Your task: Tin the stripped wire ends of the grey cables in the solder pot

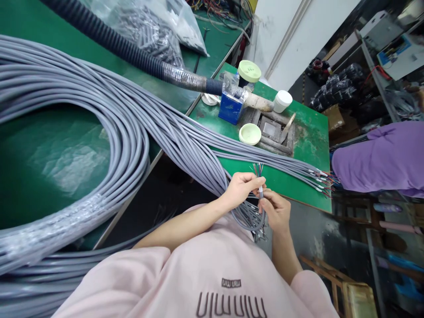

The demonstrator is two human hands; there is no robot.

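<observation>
A grey cable [262,207] is held upright near my chest, its stripped end fanning into thin coloured wires [257,168]. My left hand [244,187] is closed, with thumb and fingers pinching the cable at a white sleeve [260,189] just below the wires. Lower down, my right hand [275,209] grips the grey jacket between thumb and fingers. The cable's tail curves under my hands towards other hanging cable ends. Beyond them, a bundle of grey cables [265,155] lies across the green table [311,137], with white sleeves and coloured wires at the ends.
A large coil of grey cable [129,132] covers the left table. At the back stand a square metal pot [289,143] with a flat scraper [287,128], a green lid-like dish [250,134], a white cup [282,101] and a black ribbed hose [132,48]. A person in purple [380,159] is at right.
</observation>
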